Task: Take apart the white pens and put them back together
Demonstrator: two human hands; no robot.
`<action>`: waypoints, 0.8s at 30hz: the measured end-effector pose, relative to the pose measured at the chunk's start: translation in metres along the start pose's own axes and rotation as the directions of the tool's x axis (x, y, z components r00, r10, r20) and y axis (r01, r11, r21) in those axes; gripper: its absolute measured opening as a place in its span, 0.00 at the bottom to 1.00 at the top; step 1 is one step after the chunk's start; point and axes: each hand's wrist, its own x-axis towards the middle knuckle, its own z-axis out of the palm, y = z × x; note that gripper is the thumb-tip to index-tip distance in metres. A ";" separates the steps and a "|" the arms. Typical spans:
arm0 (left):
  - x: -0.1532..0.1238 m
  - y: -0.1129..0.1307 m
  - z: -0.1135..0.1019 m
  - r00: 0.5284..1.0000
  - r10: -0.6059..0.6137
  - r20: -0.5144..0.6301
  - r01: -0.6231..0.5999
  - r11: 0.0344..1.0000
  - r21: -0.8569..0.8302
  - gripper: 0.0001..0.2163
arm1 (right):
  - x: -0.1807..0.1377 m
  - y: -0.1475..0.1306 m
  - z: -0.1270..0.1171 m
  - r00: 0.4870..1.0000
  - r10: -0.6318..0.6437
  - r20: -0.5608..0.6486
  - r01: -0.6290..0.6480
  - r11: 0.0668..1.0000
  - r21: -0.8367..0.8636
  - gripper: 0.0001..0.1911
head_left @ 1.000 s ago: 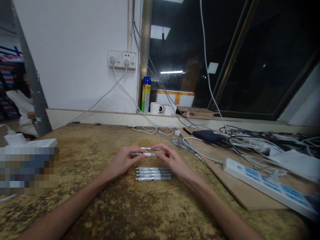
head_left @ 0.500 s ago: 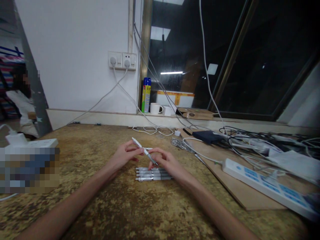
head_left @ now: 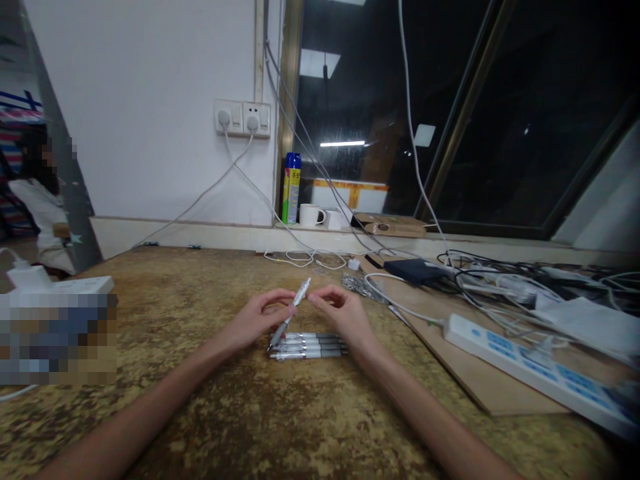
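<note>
My left hand [head_left: 260,320] pinches a white and grey pen [head_left: 290,313] near its middle. The pen is tilted, its white end up and to the right, its tip down towards the table. My right hand [head_left: 340,313] is close beside it, fingers curled, fingertips near the pen's upper end; whether they touch it I cannot tell. Just below both hands several similar pens [head_left: 307,345] lie side by side in a neat row on the mottled brown table [head_left: 200,400].
A white power strip [head_left: 525,373] lies on a board at the right, beside tangled cables [head_left: 500,280] and a dark box [head_left: 415,270]. On the sill stand a spray can [head_left: 291,188] and a mug [head_left: 311,215]. Another person sits far left [head_left: 40,193].
The pen was held level between both hands, then swung upright. Its white end, up-left half a second ago, now points up-right, and the right hand has moved off its tip.
</note>
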 end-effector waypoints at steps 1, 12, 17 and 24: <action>0.000 -0.001 0.001 1.000 0.015 0.001 -0.015 1.000 -0.013 0.18 | 0.000 -0.001 0.000 1.000 0.001 -0.013 -0.001 1.000 -0.002 0.15; -0.002 0.004 0.004 0.999 -0.026 -0.018 0.025 0.998 -0.056 0.17 | 0.002 -0.003 -0.001 0.999 0.023 -0.032 -0.021 0.998 0.058 0.14; -0.002 0.003 0.004 0.999 0.039 0.006 -0.039 0.999 0.017 0.15 | 0.001 -0.006 0.004 0.999 0.046 -0.002 -0.045 0.989 0.144 0.16; 0.000 -0.002 0.002 0.997 0.069 0.015 -0.070 0.997 0.037 0.15 | -0.002 -0.013 0.004 0.995 0.048 0.091 -0.074 0.947 0.312 0.17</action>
